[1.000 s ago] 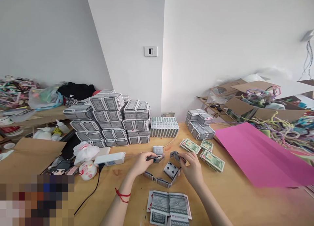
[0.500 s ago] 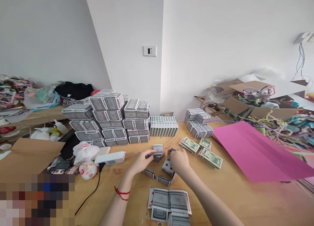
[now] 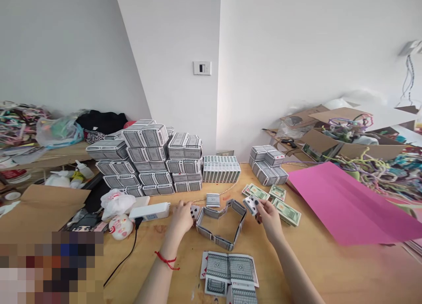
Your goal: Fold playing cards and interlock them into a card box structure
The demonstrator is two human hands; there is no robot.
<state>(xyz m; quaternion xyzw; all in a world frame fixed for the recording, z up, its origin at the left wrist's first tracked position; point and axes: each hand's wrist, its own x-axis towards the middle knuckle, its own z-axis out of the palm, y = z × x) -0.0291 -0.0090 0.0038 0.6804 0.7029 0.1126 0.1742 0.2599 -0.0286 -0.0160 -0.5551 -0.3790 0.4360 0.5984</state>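
A ring of folded playing cards stands on edge on the wooden table, bent inward at its far side like a heart. Just left of it, my left hand is closed on a playing card with black pips. To the ring's right, my right hand pinches another playing card, spades showing. Behind the ring lies a small patterned card stack. Nearer me, several cards lie flat and overlapping, mostly backs up.
Stacked card blocks rise at the back left, more blocks at the back right. Green card packs lie right of my right hand, beside a pink sheet. A power strip with a black cord sits left.
My hands have moved apart from over the ring, the left to its left side and the right to its right. The card that leaned inside the ring is gone from there.
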